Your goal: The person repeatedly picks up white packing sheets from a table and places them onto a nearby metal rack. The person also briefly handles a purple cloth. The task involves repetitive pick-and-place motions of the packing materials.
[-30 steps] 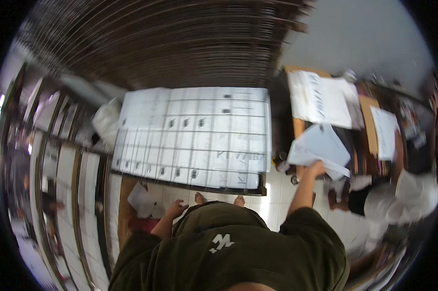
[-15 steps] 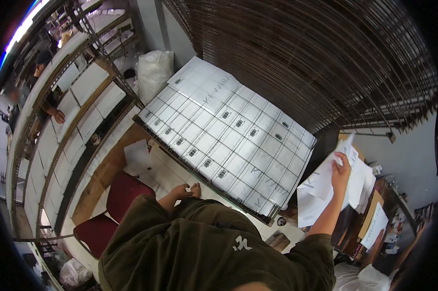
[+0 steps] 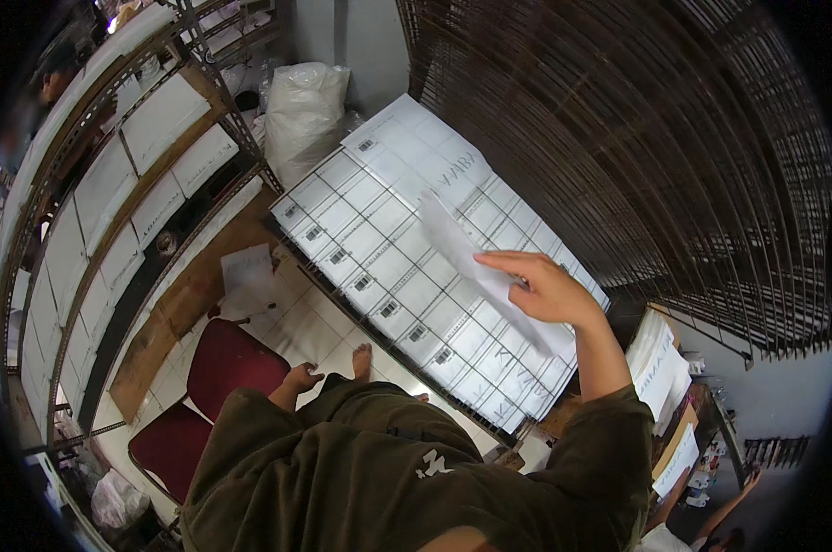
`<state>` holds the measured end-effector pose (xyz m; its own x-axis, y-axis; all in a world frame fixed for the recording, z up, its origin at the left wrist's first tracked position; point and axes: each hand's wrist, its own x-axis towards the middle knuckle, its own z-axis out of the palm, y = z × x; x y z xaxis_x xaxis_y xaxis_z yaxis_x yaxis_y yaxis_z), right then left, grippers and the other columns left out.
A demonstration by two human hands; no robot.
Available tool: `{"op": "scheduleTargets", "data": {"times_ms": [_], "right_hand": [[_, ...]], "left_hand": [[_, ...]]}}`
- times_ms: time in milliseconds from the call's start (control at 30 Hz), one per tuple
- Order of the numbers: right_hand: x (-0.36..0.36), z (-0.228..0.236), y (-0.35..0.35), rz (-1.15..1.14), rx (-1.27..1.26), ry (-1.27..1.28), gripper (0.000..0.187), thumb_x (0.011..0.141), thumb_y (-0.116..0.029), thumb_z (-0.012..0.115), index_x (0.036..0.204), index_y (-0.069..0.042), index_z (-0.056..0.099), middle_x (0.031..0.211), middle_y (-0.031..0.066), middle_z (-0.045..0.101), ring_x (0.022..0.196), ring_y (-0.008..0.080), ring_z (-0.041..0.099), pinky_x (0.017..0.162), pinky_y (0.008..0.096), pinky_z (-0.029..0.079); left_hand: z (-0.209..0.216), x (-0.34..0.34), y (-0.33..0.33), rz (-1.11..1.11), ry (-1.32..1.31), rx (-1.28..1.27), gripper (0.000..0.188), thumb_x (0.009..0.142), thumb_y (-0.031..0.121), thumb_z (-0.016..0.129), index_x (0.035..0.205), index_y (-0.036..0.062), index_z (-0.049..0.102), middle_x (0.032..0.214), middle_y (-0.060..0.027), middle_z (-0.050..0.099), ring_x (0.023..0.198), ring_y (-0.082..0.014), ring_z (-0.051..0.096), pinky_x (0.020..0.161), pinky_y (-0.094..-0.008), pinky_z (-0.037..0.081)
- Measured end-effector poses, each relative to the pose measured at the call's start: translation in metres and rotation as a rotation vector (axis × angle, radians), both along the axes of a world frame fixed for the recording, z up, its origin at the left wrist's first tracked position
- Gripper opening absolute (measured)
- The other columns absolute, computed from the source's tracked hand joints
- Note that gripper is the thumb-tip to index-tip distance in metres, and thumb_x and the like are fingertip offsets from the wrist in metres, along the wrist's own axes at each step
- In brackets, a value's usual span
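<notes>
Left hand [image 3: 300,378] half-curled, empty, your right hand [image 3: 547,287] pinches a sheet [image 3: 489,284] above the rack [image 3: 390,333] toward its right edge; lowering likely needs levelling.

I'm remotely holding a sheet [image 3: 455,247] over the sheet-covered rack [image 3: 344,304] with the right hand [image 3: 547,287]. Beyond the grip, wire grids [image 3: 637,138] are standing rightward, a sack [image 3: 307,115] leftward. Shelves [image 3: 135,190] are lining the far left; a chair [image 3: 236,359] is sitting nearer left, and a paper stack [image 3: 657,368] is lying right of the grip.
</notes>
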<state>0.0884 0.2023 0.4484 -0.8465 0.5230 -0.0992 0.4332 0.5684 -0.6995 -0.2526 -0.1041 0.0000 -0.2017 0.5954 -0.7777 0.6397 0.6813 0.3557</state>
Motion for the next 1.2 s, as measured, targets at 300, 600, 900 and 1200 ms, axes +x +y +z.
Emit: {"op": "scheduleTargets", "data": {"times_ms": [300, 600, 900, 1200], "right_hand": [[-0.002, -0.083, 0.110, -0.684, -0.252, 0.568, 0.066, 0.067, 0.015, 0.040, 0.131, -0.002, 0.039, 0.128, 0.0129, 0.047, 0.092, 0.0143, 0.056, 0.073, 0.0215, 0.045], [-0.001, -0.357, 0.159, -1.104, -0.320, 0.862, 0.067, 0.070, 0.015, 0.040, 0.135, 0.000, 0.030, 0.138, 0.0126, 0.033, 0.117, 0.0191, 0.043, 0.090, 0.0233, 0.037], [-0.012, -0.398, 0.199, -1.283, -0.264, 0.735, 0.069, 0.070, 0.010, 0.044, 0.136, -0.006, 0.030, 0.138, 0.0127, 0.032, 0.093, 0.0173, 0.053, 0.071, 0.0263, 0.049], [0.001, -0.400, 0.208, -1.276, -0.255, 0.669, 0.071, 0.070, 0.012, 0.043, 0.136, -0.009, 0.030, 0.136, 0.0123, 0.034, 0.084, 0.0172, 0.055, 0.064, 0.0252, 0.049]], "left_hand": [[-0.001, -0.036, -0.003, 0.169, -0.015, 0.010, 0.062, 0.070, 0.049, 0.063, 0.113, 0.0043, 0.055, 0.102, -0.0192, 0.061, 0.100, -0.0331, 0.057, 0.085, -0.0389, 0.045], [0.000, -0.076, -0.063, 0.180, 0.130, -0.048, 0.057, 0.075, 0.049, 0.061, 0.110, 0.0041, 0.055, 0.101, -0.0131, 0.062, 0.088, -0.0301, 0.061, 0.079, -0.0381, 0.047], [0.064, -0.082, -0.064, 0.293, 0.080, -0.183, 0.059, 0.075, 0.048, 0.062, 0.116, 0.0062, 0.051, 0.106, -0.0160, 0.060, 0.099, -0.0292, 0.058, 0.085, -0.0385, 0.045], [0.057, -0.070, -0.047, 0.349, 0.022, -0.081, 0.056, 0.075, 0.046, 0.063, 0.113, 0.0050, 0.054, 0.102, -0.0162, 0.062, 0.097, -0.0284, 0.059, 0.082, -0.0363, 0.047]]}}
